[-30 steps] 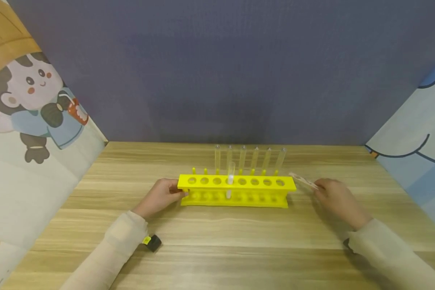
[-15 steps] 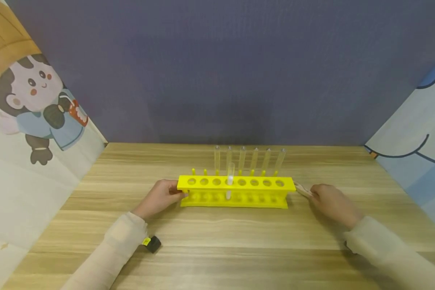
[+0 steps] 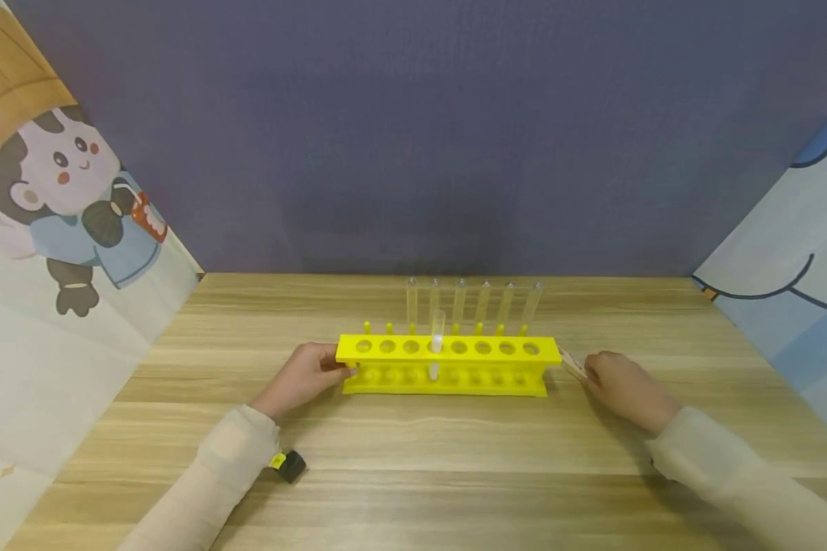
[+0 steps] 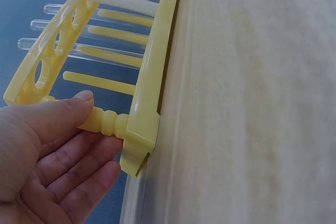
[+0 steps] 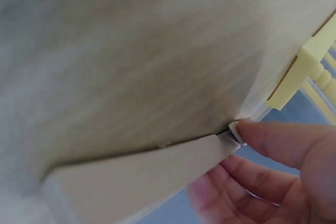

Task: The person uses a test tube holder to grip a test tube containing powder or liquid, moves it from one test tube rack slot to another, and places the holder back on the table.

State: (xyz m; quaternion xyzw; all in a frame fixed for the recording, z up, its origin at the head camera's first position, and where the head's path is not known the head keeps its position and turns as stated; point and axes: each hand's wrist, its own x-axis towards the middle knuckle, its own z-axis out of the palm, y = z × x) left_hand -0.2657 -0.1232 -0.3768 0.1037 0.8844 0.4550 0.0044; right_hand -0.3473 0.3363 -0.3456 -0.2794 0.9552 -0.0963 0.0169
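A yellow test tube rack [image 3: 385,360] stands upright on the table, one tube with white contents [image 3: 437,342] in a hole near its middle. Several clear tubes [image 3: 460,302] sit upside down on its rear pegs; the leftmost pegs are bare. My left hand [image 3: 303,376] is at the rack's left end, where the left wrist view shows thumb and fingers around the end post [image 4: 107,123]. With my right hand [image 3: 623,390] I pinch a pale wooden test tube clamp [image 3: 571,363], its far end overlapping the rack's right end in the head view. Most of its handle is hidden by that hand.
The wood-grain table [image 3: 413,474] runs back to a dark blue panel [image 3: 413,138]. Cartoon-printed side walls [image 3: 14,367] border it left and right. A small black device [image 3: 291,465] with a yellow tag is at my left wrist.
My right hand has moved left and slightly down, bringing the clamp's far end to the rack's right end. My left hand keeps its place on the rack.
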